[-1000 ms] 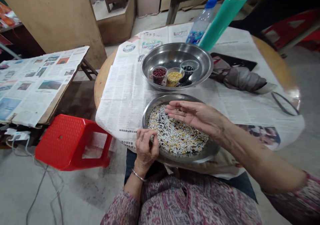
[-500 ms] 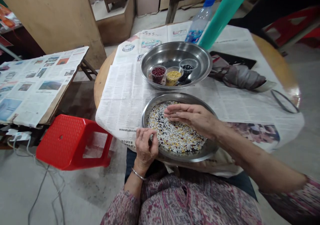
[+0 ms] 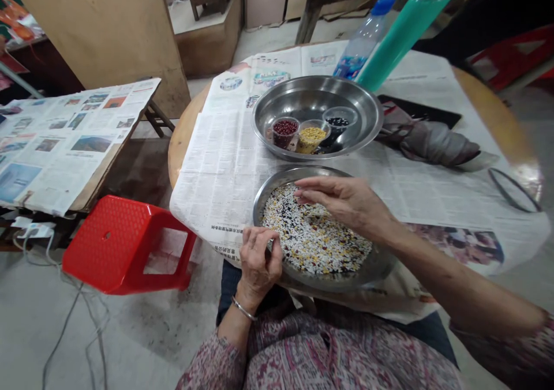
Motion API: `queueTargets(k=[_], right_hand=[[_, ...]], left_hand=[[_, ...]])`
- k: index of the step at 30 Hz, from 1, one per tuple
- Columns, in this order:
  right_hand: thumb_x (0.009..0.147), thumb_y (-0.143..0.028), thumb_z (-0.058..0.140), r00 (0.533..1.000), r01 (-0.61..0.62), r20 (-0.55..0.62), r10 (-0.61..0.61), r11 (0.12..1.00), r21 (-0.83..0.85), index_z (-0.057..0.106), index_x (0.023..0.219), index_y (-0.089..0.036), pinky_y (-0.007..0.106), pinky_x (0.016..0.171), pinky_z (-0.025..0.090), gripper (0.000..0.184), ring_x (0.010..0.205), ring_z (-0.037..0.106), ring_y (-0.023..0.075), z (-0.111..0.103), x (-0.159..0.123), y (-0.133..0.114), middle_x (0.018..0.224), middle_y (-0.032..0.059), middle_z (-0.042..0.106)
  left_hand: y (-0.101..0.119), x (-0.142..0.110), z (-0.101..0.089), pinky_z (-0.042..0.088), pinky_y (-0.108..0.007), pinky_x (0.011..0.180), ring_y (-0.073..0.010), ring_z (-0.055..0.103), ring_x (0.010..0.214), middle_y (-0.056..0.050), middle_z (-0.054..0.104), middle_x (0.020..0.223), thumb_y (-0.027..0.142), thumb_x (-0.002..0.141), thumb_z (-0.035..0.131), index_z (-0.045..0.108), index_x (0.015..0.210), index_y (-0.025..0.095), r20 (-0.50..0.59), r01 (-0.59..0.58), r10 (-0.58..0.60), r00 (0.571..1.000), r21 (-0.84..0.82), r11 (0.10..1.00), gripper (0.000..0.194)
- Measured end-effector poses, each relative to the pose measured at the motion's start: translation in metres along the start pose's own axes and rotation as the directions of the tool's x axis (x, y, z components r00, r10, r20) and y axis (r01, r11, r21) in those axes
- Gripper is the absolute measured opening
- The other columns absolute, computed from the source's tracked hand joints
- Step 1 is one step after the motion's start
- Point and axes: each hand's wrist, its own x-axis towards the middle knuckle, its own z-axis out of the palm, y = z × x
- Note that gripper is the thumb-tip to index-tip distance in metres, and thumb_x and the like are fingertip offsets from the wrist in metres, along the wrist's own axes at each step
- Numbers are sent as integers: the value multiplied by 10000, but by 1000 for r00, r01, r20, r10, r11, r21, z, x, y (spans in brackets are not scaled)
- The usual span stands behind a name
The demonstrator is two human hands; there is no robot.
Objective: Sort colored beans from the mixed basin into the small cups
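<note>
One left hand [image 3: 258,258] curls at the near basin's left edge, thumb and forefinger close together; whether they pinch anything, one cannot tell. Mixed white, black, yellow and red grains [image 3: 322,243] lie in the near basin [image 3: 381,266]. Over them, the right hand [image 3: 357,208] holds its fingers loosely together, its grip hidden. The step looks like picking through the mix; the next move calls for a light, precise pinch. Beyond, the far basin [image 3: 298,96] holds cups of red [image 3: 285,136], yellow [image 3: 310,137] and black beans [image 3: 338,122].
</note>
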Motion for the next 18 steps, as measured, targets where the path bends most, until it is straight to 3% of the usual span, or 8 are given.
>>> queueTargets(k=[3, 6, 8, 11, 14, 18], right_hand=[[901, -313, 641, 981, 120, -152, -121, 993, -14, 739, 1101, -166, 338, 860, 587, 267, 894, 738, 186, -5, 25, -23, 982, 69, 788], [913, -160, 591, 913, 270, -271, -304, 950, -156, 748, 1084, -144, 312, 892, 564, 233, 919, 724, 160, -8, 66, -43, 1025, 77, 784], [911, -88, 557, 901, 257, -290, -323, 935, -245, 744, 1098, -118, 308, 914, 546, 266, 936, 719, 154, -10, 95, -49, 1059, 94, 779], [923, -77, 550, 931, 177, -260, -257, 939, -294, 730, 1137, -84, 329, 981, 508, 280, 1032, 703, 168, -13, 122, -46, 1141, 126, 756], [931, -103, 543, 925, 163, -296, -239, 952, -259, 735, 1138, -97, 325, 963, 508, 282, 1027, 700, 165, -17, 117, -35, 1138, 127, 757], [897, -166, 560, 922, 167, -336, -191, 981, -101, 764, 1023, -133, 300, 822, 543, 242, 853, 699, 146, -24, 69, -20, 978, 90, 777]], left_hand=[[0, 0, 0, 496, -332, 788, -164, 626, 811, -40, 672, 858, 92, 923, 548, 594, 972, 183, 2, -3, 3, 1000, -2, 1000, 113], [0, 0, -1, 494, -331, 786, -161, 626, 803, -38, 670, 856, 97, 926, 544, 596, 970, 185, -1, -6, 6, 1000, -8, 1000, 111], [0, 0, -1, 494, -335, 789, -163, 627, 812, -40, 670, 862, 106, 930, 543, 600, 971, 187, 3, 3, -3, 1000, -15, 1000, 107], [-1, -2, 0, 494, -341, 795, -167, 623, 822, -42, 669, 867, 116, 936, 538, 603, 972, 187, 10, 21, -20, 1000, -24, 1000, 102], [-2, -3, 0, 496, -341, 796, -167, 617, 816, -39, 667, 864, 117, 933, 544, 599, 973, 184, 9, 17, -16, 1000, -35, 999, 95], [-2, -3, 1, 498, -345, 820, -169, 629, 838, -42, 675, 883, 101, 925, 552, 598, 987, 184, 5, 9, -8, 1000, -41, 999, 113]])
